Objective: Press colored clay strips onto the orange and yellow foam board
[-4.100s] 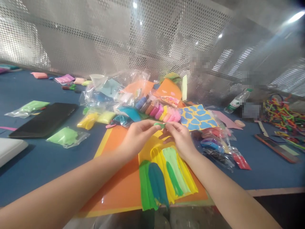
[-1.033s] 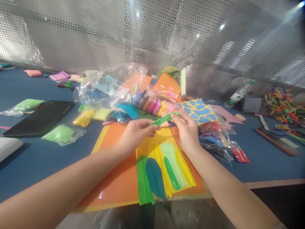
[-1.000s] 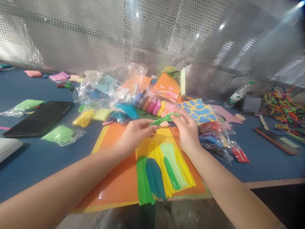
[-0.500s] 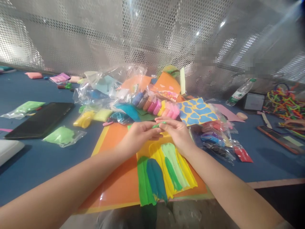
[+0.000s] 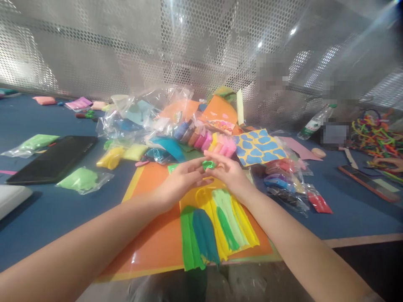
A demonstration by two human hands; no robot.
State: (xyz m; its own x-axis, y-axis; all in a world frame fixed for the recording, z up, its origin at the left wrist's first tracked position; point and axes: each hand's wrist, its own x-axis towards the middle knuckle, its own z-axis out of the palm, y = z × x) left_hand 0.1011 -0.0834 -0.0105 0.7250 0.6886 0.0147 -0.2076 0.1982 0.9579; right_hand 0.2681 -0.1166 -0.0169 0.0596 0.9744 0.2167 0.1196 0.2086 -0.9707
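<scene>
A small piece of green clay (image 5: 208,165) is held between the fingertips of my left hand (image 5: 185,178) and my right hand (image 5: 231,172). Both hands hover over the top of a yellow sheet on an orange board (image 5: 151,235). Strips of green clay (image 5: 190,239), dark blue clay (image 5: 206,235), yellow clay (image 5: 248,226) and pale green clay (image 5: 225,199) lie spread lengthwise on the sheet, below my hands. My fingers hide part of the sheet's upper end.
Behind the board sit bagged clays (image 5: 217,142) and a blue-patterned yellow card (image 5: 261,147). Left are a black tablet (image 5: 53,159) and a green clay bag (image 5: 82,179). Right are a bottle (image 5: 316,121), a phone (image 5: 368,183), pipe cleaners (image 5: 374,134) and another person's hand (image 5: 388,164).
The green clay between my fingertips shows more fully and looks more bunched. My fingers have shifted around it; the forearms have hardly moved.
</scene>
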